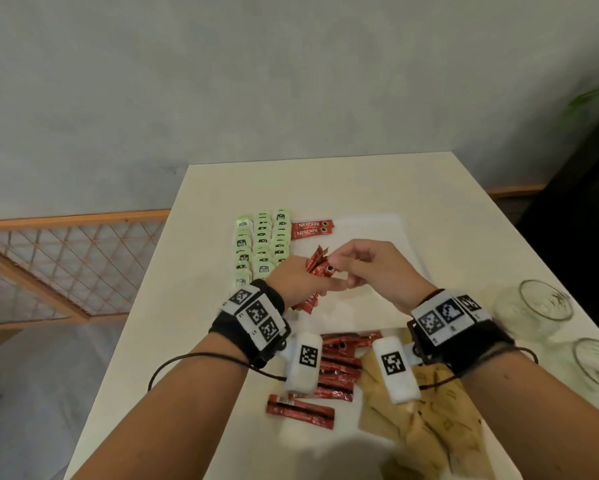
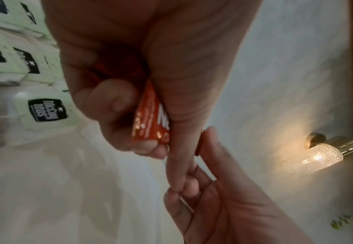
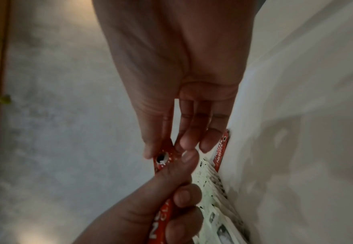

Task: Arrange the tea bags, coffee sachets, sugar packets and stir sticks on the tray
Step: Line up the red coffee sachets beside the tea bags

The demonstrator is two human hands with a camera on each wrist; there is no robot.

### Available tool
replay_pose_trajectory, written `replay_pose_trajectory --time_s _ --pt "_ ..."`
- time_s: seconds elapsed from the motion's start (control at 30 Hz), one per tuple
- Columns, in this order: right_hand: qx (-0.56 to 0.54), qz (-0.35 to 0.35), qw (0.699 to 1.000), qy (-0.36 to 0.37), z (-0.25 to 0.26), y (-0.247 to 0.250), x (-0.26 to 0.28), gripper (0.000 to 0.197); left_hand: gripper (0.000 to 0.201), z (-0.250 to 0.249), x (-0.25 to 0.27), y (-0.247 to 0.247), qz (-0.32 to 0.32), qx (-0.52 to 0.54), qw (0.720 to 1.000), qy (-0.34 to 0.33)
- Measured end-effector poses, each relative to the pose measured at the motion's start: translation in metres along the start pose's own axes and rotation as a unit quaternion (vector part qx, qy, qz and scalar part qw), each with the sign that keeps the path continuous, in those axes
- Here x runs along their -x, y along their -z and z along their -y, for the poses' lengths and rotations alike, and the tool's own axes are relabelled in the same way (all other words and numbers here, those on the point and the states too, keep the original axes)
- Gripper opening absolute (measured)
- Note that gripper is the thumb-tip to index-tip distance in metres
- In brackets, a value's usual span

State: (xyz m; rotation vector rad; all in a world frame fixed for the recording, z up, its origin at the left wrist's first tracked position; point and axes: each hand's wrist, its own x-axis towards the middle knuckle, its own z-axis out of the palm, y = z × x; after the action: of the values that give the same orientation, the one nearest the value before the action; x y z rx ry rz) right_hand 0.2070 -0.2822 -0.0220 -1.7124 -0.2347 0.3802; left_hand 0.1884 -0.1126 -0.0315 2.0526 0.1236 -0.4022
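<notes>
Sachets (image 1: 317, 263) upright in left hand (image 1: 296, 284)

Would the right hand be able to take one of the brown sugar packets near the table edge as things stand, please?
Probably not right away: the right hand is pinching a coffee sachet from the bunch the left hand grips. The sugar packets lie uncovered just below its wrist.

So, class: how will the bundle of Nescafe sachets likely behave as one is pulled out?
The Nescafe sachets look thin and glossy, so probably light and slippery. They fan out unevenly in the left hand, so others may slide loose as the right hand pinches one.
</notes>
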Motion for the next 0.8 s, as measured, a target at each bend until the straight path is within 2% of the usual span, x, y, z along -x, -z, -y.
replay_pose_trajectory --time_s 0.1,0.2,0.3,0.47,0.63,0.8 --pt "0.001 -0.017 1.0 0.014 0.0 0.0 0.008 0.012 0.033 -0.007 0.011 -0.002 0.011 0.013 1.0 -0.002" --pt "-0.046 -0.077 0.996 0.001 0.0 0.01 0.013 0.012 0.028 -0.006 0.021 0.003 0.006 0.102 0.995 0.006" --pt "-0.087 -0.102 0.991 -0.006 0.001 0.018 0.017 0.008 0.03 -0.001 0.029 0.008 -0.019 0.172 0.985 -0.006" --pt "-0.103 -0.051 0.993 -0.041 0.006 0.018 0.02 0.008 0.035 0.002 0.03 0.009 -0.094 0.232 0.968 -0.004" --pt "0.013 0.04 0.997 -0.065 0.011 0.01 0.01 0.018 0.03 0.002 0.026 0.006 -0.109 0.156 0.982 -0.016" --pt "0.04 0.035 0.995 -0.087 0.005 0.01 -0.005 0.022 0.024 0.007 0.012 0.006 -0.126 0.117 0.985 -0.018"
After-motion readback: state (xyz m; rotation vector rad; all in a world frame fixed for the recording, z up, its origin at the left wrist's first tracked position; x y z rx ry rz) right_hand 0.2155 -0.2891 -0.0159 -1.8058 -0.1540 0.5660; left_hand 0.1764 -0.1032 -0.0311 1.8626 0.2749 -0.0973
